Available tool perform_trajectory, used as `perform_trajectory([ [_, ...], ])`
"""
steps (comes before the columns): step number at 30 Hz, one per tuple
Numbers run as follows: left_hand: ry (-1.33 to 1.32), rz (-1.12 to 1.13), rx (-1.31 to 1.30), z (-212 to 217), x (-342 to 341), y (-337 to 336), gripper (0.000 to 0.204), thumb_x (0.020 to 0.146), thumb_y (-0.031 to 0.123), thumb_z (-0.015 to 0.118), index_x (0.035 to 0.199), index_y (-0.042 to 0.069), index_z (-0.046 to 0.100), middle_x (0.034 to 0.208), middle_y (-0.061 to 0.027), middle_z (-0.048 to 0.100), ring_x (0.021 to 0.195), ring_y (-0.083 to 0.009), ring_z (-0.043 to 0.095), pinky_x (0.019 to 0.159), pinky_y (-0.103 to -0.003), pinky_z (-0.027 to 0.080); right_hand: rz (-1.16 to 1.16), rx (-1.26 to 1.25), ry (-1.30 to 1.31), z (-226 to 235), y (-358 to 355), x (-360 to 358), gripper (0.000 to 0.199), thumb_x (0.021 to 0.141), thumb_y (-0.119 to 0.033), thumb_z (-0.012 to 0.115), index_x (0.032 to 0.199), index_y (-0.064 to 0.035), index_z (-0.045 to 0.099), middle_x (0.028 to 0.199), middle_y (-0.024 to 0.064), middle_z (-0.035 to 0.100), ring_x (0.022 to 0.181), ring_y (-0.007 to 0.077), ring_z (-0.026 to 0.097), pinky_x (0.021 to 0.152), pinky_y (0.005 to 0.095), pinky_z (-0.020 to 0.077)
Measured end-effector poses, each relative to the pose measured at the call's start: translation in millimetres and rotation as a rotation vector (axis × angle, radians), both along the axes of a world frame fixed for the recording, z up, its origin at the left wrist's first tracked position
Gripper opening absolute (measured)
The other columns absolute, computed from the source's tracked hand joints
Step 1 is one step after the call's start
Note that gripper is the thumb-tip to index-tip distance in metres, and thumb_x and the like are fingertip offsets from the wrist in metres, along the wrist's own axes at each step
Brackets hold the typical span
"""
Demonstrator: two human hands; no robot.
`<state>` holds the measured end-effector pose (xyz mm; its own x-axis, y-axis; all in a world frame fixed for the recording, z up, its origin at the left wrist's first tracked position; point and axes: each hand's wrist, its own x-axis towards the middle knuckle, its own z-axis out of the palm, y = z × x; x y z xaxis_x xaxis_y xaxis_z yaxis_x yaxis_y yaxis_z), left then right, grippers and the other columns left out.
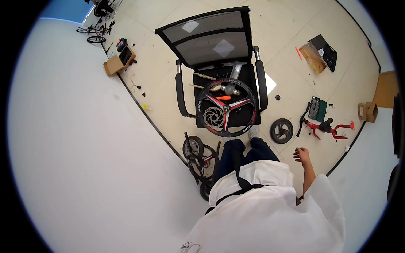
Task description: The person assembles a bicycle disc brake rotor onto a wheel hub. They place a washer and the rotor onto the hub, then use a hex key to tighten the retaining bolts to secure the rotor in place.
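Here, reading our view as a clock face, we have an open brown cardboard box by the wall at ten. Near six, to the left of our legs, is a black two-wheeled small bike. Just past twelve stands a black mesh-backed office chair; on its seat, toward one, rests a large black-rimmed wheel with three red-and-white spokes. A silver slotted brake disc shows between two spokes, and a bright orange tool handle lies toward the rim's twelve. At three, a small black spoked wheel lies on the floor. Between three and four hangs our right hand, bare, fingers loosely parted and half curled, grasping nothing; the small wheel lies near it, toward its eleven, well apart from the chair's wheel. Toward its one is a red tubular bike frame. Our left hand is out of view; we cannot tell its state.
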<state>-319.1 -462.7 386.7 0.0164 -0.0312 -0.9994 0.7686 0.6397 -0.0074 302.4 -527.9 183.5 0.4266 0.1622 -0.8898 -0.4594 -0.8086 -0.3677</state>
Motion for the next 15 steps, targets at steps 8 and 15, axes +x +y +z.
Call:
perform_trajectory([
  [8,-0.054,-0.185,-0.152,-19.7,-35.0,22.8,0.038,0.086,0.044,0.074,0.108,0.014,0.074,0.096,-0.0064,0.075,0.086,-0.0205,0.069,0.076,-0.035,0.055,-0.062,-0.065,0.082,-29.1,-51.1,-69.2,0.028,0.096,-0.027,0.055,0.101,-0.0006,0.063,0.085,0.0145,0.070,0.068,0.0264,0.070,0.059,0.0409,0.0581],
  [15,-0.434,-0.947,-0.383,-96.9,-49.2,204.8,0.041,0.083,0.048,0.077,0.108,0.014,0.075,0.098,-0.0100,0.076,0.089,-0.0240,0.070,0.081,-0.037,0.055,0.090,0.024,-0.088,-74.2,3.5,-62.1,0.022,0.095,-0.019,0.060,0.098,0.0024,0.064,0.081,0.0120,0.070,0.066,0.0199,0.068,0.054,0.0323,0.0553],
])
